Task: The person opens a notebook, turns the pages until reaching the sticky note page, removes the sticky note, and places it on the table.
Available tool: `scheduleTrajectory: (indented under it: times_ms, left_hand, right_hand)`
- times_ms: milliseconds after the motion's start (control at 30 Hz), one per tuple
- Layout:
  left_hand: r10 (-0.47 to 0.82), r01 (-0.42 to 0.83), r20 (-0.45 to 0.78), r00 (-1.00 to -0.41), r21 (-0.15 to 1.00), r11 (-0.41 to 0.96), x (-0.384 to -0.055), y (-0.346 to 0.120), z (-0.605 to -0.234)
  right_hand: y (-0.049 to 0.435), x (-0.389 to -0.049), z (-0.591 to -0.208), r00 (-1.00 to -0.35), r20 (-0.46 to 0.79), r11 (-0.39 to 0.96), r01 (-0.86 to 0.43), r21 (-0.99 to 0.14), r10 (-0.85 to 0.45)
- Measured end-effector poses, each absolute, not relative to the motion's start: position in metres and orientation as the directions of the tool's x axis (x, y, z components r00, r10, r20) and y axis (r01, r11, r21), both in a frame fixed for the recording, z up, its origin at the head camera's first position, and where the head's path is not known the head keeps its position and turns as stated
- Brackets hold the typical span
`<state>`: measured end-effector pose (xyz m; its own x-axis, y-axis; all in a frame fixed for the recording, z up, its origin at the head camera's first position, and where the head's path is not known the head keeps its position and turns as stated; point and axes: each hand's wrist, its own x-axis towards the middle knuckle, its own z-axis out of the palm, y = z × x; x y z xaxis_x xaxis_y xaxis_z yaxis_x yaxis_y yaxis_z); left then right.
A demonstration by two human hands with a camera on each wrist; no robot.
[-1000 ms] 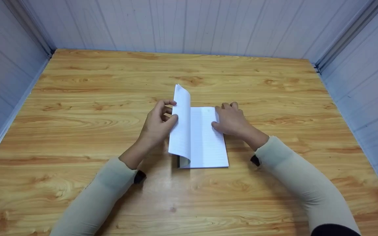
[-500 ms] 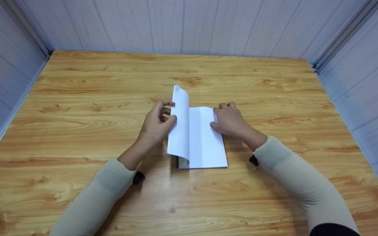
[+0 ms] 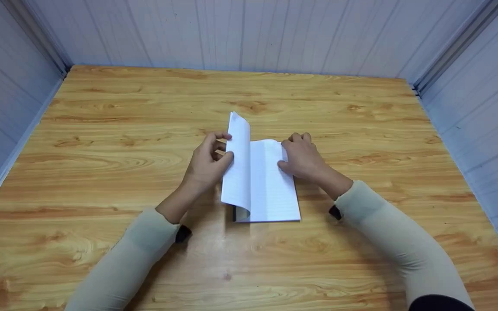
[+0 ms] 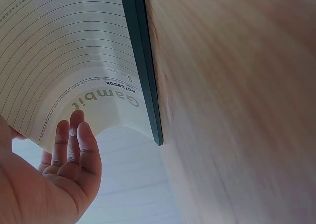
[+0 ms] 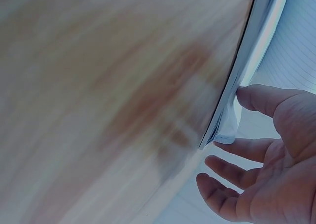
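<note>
1. Parting the leaves of the notebook (image 3: 277, 198) seems to be the step in hand; it lies open near the middle of the table (image 3: 102, 108), between the two hands.
2. The left hand (image 3: 209, 162) pinches the raised leaves (image 3: 239, 172) at their outer edge, with the thumb on the near face and other fingers behind.
3. The right hand (image 3: 303, 157) pinches the upper right corner; in its wrist view a thin leaf (image 5: 227, 127) bends up there, between thumb and index finger.
4. To do it well, I would hold the left bundle steady, in a soft curve without a crease, and separate the right corner gently, because thin paper can wrinkle or tear.
5. The bundle itself stands most in the way: it curls over the dark cover edge (image 4: 140, 61) and hides part of the left side from above.
6. Around the table rise pale panelled walls (image 3: 240, 34), well apart from the work. Both sleeves (image 3: 128, 250) end above the wrists, and a small black piece (image 3: 183, 233) sticks out beneath the left cuff.
</note>
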<state>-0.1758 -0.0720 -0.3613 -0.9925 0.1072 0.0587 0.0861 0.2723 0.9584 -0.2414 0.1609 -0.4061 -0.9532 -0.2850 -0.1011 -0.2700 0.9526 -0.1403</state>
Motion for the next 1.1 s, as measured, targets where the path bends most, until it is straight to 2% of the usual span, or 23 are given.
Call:
scheduleTrajectory:
  times_ms: [233, 433, 633, 933, 1100]
  left_hand:
    - [0.105, 0.091, 0.064, -0.992, 0.959, 0.268, -0.180, -0.073, -0.367]
    - [0.104, 0.097, 0.071, -0.992, 0.958, 0.271, -0.191, -0.076, -0.388]
    - [0.099, 0.116, 0.091, -0.991, 0.950, 0.289, -0.192, -0.076, -0.391]
    - [0.095, 0.117, 0.094, -0.991, 0.954, 0.276, -0.174, -0.073, -0.360]
    - [0.098, 0.108, 0.085, -0.992, 0.958, 0.267, -0.181, -0.075, -0.371]
  right_hand:
    - [0.159, -0.241, -0.405, -0.965, -0.080, 0.951, -0.231, -0.204, -0.252]
    - [0.158, -0.243, -0.405, -0.971, -0.116, 0.944, -0.170, -0.282, -0.210]
    - [0.158, -0.244, -0.404, -0.974, -0.139, 0.936, -0.127, -0.327, -0.181]
    - [0.157, -0.243, -0.400, -0.979, -0.059, 0.903, -0.155, -0.402, -0.194]
    - [0.156, -0.241, -0.397, -0.973, -0.047, 0.875, -0.182, -0.449, -0.226]
